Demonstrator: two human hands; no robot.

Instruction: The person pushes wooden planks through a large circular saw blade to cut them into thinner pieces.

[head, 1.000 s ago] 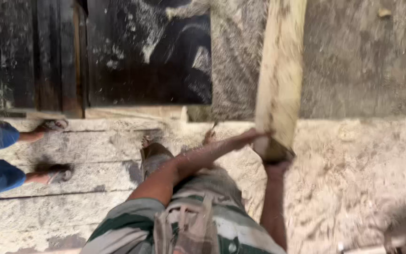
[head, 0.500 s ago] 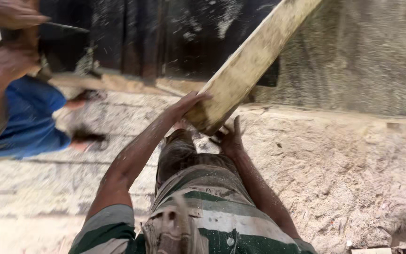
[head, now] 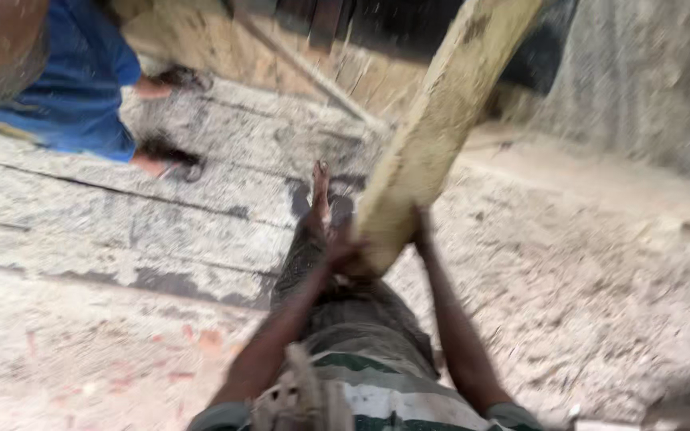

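— What are the hands doing?
— Left hand (head: pixel 343 254) and right hand (head: pixel 420 226) both clasp the plank's (head: pixel 433 136) lower end, before the knees.
— Any change?
— The plank now leans steeper; the person in blue (head: pixel 73 88) has shifted up-left.

A second person (head: pixel 73 88) stands at the upper left in blue clothing — two feet in dark sandals (head: pixel 171 160) planted on the cracked grey slab (head: pixel 121 215) that covers the left of the ground. To the right the ground turns to loose sandy dirt (head: pixel 600 303), bounded by a rough grey wall (head: pixel 648 88). At the top, dark wooden boards (head: pixel 321 16) stand behind a low earthen edge — all blurred.
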